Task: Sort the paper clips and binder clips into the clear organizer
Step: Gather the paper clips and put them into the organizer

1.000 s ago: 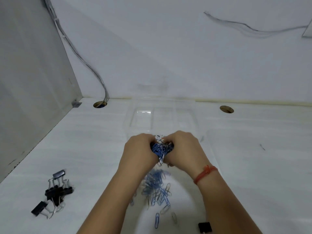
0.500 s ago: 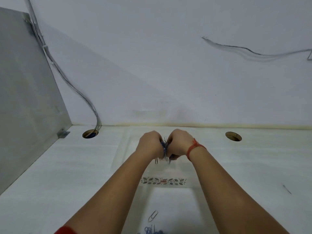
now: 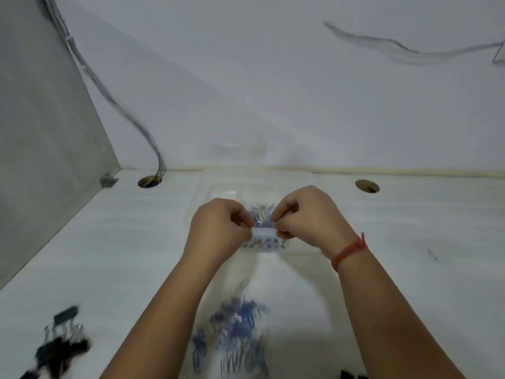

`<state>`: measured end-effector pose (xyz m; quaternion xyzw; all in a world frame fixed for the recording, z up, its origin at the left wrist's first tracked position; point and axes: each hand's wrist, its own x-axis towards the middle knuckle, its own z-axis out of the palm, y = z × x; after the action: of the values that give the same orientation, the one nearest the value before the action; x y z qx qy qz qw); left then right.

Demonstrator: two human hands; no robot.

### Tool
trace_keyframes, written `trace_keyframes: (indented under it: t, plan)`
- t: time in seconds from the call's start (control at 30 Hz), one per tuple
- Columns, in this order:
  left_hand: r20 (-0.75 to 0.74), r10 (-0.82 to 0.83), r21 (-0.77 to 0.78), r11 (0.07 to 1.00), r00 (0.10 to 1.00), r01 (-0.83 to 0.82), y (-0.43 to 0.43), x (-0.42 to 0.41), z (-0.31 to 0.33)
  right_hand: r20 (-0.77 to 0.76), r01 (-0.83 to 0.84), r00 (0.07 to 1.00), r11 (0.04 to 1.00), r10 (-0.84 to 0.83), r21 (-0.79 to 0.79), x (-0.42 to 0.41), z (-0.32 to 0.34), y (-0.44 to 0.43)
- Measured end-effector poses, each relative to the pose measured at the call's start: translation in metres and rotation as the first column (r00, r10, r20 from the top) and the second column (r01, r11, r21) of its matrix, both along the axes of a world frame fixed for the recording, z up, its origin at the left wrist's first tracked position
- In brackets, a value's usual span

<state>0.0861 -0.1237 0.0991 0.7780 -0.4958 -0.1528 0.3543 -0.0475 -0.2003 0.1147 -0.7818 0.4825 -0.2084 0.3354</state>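
Observation:
The clear organizer (image 3: 202, 193) stands at the back of the white table, hard to make out. Blue and silver paper clips (image 3: 261, 214) show inside it, between my hands. My left hand (image 3: 221, 231) and my right hand (image 3: 308, 217) hover over its front edge, a small gap apart, fingers curled inward. Blur hides whether either still holds clips. A loose pile of blue paper clips (image 3: 237, 332) lies on the table between my forearms. Black binder clips (image 3: 60, 343) sit in a heap at the lower left.
Another black binder clip (image 3: 347, 375) peeks in at the bottom edge. Two round cable holes (image 3: 149, 181) (image 3: 367, 186) flank the organizer near the wall. A grey panel (image 3: 41, 132) closes off the left side, with a cable (image 3: 123, 110) running down beside it.
My hands carried a bunch of paper clips from the pile forward over the organizer, pressed together. Now they have parted, and clips show in the organizer between them.

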Motion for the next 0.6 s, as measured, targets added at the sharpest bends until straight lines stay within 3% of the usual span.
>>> trace_keyframes:
  t: [0.07,0.17,0.23,0.33,0.43,0.57,0.6]
  plan:
    - [0.020,0.017,0.075,0.997,1.000,-0.019,0.038,-0.005,-0.017,-0.077,-0.119,0.990,0.993,0.119,0.013,-0.005,-0.019,0.035]
    - [0.244,0.044,0.246,0.964,0.969,-0.105,0.071,-0.005,-0.054,-0.257,-0.256,0.937,0.966,0.238,-0.038,0.004,-0.070,0.073]
    - [0.293,0.002,0.342,0.933,0.956,-0.108,0.080,-0.004,-0.071,-0.296,-0.302,0.920,0.946,0.257,-0.118,0.013,-0.097,0.083]
    - [0.234,-0.046,0.380,0.924,0.971,-0.048,0.088,-0.006,-0.078,-0.270,-0.332,0.920,0.931,0.283,-0.156,0.021,-0.105,0.093]
    - [0.110,-0.090,0.391,0.919,0.990,0.040,0.109,-0.003,-0.072,-0.337,-0.451,0.858,0.882,0.387,-0.136,0.012,-0.096,0.107]
    - [0.169,-0.202,0.491,0.866,0.965,0.095,0.147,0.008,-0.060,-0.390,-0.501,0.810,0.862,0.438,-0.073,-0.025,-0.074,0.100]
    - [0.175,-0.212,0.545,0.834,0.961,0.084,0.152,0.006,-0.058,-0.467,-0.525,0.756,0.851,0.459,-0.011,-0.035,-0.070,0.097]
